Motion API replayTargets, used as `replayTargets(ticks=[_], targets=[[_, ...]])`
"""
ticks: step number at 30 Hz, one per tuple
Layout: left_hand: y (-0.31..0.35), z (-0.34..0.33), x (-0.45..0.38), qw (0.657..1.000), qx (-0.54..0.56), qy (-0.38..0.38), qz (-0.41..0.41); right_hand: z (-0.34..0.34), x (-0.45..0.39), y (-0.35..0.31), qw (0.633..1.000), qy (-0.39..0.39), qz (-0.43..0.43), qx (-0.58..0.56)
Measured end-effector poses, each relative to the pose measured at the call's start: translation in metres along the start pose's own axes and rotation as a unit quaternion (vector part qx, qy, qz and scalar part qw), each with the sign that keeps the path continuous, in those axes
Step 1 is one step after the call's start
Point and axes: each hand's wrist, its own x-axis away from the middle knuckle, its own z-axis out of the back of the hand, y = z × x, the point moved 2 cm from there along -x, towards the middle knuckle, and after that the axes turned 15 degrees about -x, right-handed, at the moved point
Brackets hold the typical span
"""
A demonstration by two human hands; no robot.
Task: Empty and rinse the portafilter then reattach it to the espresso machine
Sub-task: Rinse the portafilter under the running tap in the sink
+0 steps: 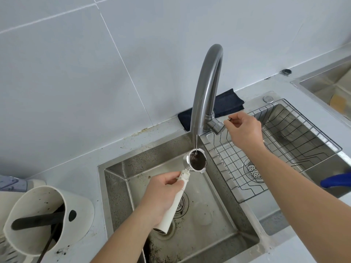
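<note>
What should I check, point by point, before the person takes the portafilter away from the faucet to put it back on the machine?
1. Grip: left hand is curled round the white handle of the portafilter. Ok.
2. Basket under the water: a thin stream from the faucet falls into it. Ok.
3. Basket clean: dark coffee residue shows inside. Not ok.
4. Tap control: right hand pinches the faucet lever, and water runs. Not ok until closed.
5. Sink: grounds are scattered on its floor and walls. Not ok.
6. Espresso machine ready: out of view. Cannot tell.
</note>
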Motion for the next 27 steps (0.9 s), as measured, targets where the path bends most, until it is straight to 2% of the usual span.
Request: replayTargets(ticks=[6,11,23,27], targets=[[0.002,0.013,-0.002,0.993,-0.078,0.069,-0.054,0.0,0.001,-0.001,1.0,-0.001,0.006,-0.001],[0.001,0.02,-0.004,0.987,-0.085,0.106,-0.083,0.0,0.001,-0.001,1.0,0.0,0.002,-0.007],[0.003,0.025,-0.006,0.964,-0.15,0.167,-0.144,0.0,0.001,0.0,1.0,0.002,0.003,-0.001],[0.002,0.021,-0.008,0.964,-0.143,0.174,-0.144,0.0,0.001,0.0,1.0,0.004,0.002,-0.009]])
